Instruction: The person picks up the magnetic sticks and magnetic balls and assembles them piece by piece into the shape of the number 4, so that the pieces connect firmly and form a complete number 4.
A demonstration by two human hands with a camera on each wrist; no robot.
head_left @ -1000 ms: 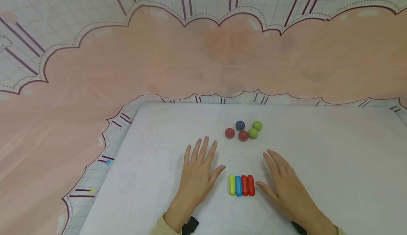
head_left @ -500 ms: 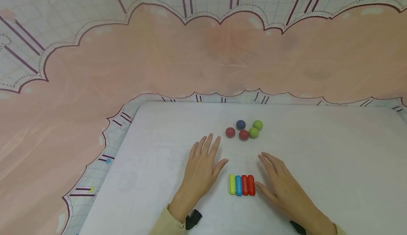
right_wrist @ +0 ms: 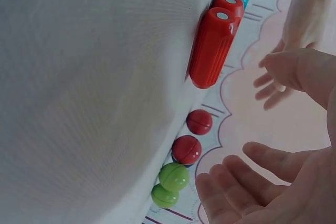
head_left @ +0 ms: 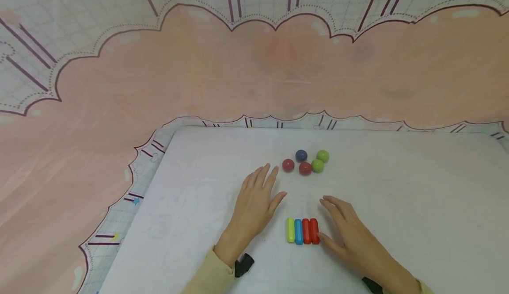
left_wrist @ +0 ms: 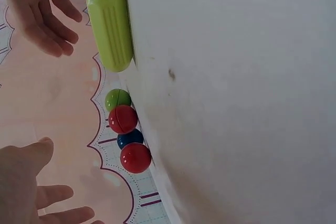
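Note:
A row of short plastic rods lies side by side on the white tabletop: a yellow-green rod (head_left: 291,230), a blue rod (head_left: 298,231) and two red rods (head_left: 306,231). My left hand (head_left: 256,203) is spread above the table to their left, holding nothing, its fingertips near a red ball (head_left: 288,165). On the other side, my right hand (head_left: 354,230) has slightly bent fingers and nothing in its grasp. In the head view its thumb tip overlaps the edge of the rightmost red rod (right_wrist: 212,48); the right wrist view shows the thumb apart from it.
Beyond the rods sit a blue ball (head_left: 301,155), a second red ball (head_left: 305,168) and two green balls (head_left: 317,166) in a loose cluster. The white tabletop (head_left: 417,196) ends at a patterned peach cloth (head_left: 238,73) behind and to the left.
My left hand has shifted right and forward, closer to the balls. The right hand's fingertips have moved slightly left and nearer the person. Rods and balls stay in place.

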